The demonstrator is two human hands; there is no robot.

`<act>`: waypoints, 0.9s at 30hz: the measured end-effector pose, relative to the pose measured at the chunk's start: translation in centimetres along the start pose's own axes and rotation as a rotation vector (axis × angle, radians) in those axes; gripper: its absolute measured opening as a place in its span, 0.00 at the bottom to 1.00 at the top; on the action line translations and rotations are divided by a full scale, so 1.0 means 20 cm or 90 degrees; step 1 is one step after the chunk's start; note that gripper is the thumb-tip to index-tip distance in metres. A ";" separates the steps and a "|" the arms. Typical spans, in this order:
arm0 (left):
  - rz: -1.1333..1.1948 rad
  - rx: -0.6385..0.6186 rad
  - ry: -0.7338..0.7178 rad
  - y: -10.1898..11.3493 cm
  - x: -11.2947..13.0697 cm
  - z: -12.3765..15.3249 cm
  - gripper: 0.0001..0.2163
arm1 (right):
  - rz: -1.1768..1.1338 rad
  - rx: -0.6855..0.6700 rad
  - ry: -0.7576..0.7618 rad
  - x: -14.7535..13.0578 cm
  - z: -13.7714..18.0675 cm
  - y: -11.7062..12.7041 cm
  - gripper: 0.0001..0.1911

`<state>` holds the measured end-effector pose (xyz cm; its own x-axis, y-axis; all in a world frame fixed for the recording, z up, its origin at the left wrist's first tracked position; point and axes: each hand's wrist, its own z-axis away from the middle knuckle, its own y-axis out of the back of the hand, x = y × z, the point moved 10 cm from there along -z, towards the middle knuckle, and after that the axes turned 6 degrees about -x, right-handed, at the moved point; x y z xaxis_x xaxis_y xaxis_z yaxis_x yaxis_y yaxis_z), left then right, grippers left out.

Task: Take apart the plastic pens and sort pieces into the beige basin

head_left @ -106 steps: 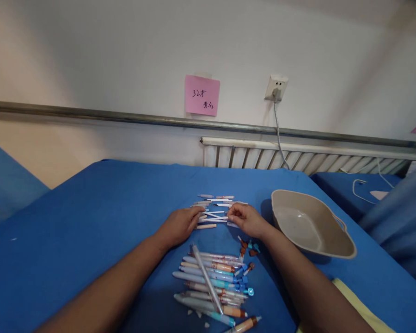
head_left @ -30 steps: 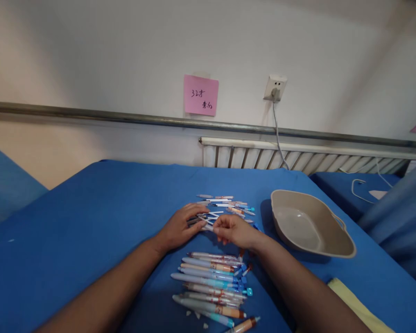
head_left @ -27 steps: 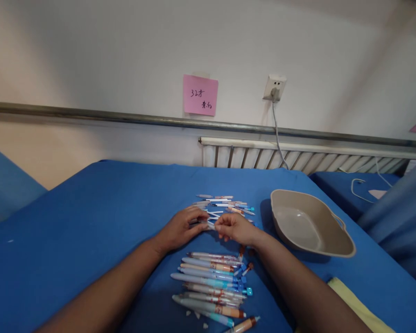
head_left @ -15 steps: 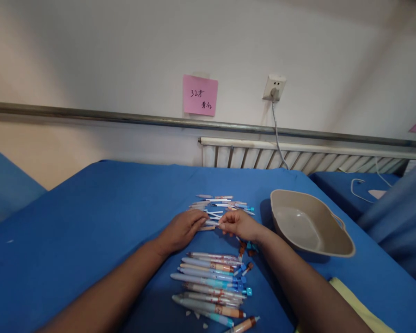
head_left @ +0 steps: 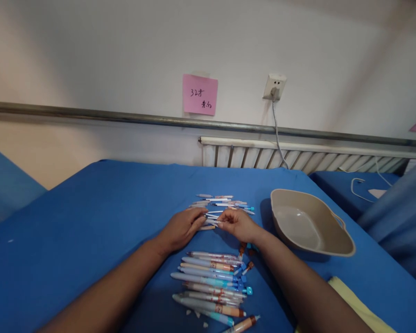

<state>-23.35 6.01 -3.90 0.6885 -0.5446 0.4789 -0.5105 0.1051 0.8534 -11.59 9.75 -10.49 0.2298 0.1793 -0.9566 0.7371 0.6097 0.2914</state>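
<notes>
My left hand (head_left: 185,227) is closed on one end of a pale pen barrel (head_left: 211,222). At its other end, the thumb and fingers of my right hand (head_left: 238,224) pinch together, hiding the tip. An orange-tan pen part (head_left: 207,228) lies just below the barrel. Thin white refills (head_left: 215,212) lie right behind my fingers, and more pen parts (head_left: 222,203) are spread beyond them. Nearer to me is a row of pens (head_left: 208,277) with pale, orange and teal barrels. Small blue and brown caps (head_left: 241,279) sit at the row's right end.
A beige plastic basin (head_left: 308,226) stands on the blue-covered table (head_left: 125,199) to the right. Yellow cloth (head_left: 357,307) lies at the lower right. Small white scraps (head_left: 197,314) are near the front pens. Behind the table are a radiator (head_left: 249,157) and a plugged-in cable (head_left: 279,143).
My right hand has shifted very slightly left, toward my left hand, at the pen barrel. The rows of pens and the basin have stayed put.
</notes>
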 end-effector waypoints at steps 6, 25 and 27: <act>-0.005 -0.026 -0.024 -0.02 0.02 0.00 0.14 | 0.031 -0.013 0.014 -0.01 0.01 -0.02 0.05; -0.009 -0.012 -0.035 -0.02 0.01 0.00 0.14 | 0.139 0.003 0.028 -0.05 0.02 0.01 0.06; -0.006 -0.002 0.005 -0.01 -0.03 0.00 0.14 | 0.170 0.018 0.028 -0.06 0.02 0.02 0.07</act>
<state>-23.70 6.23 -4.37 0.6974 -0.5384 0.4730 -0.5026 0.1030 0.8584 -11.23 9.54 -9.26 0.3908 0.3648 -0.8451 0.6722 0.5141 0.5328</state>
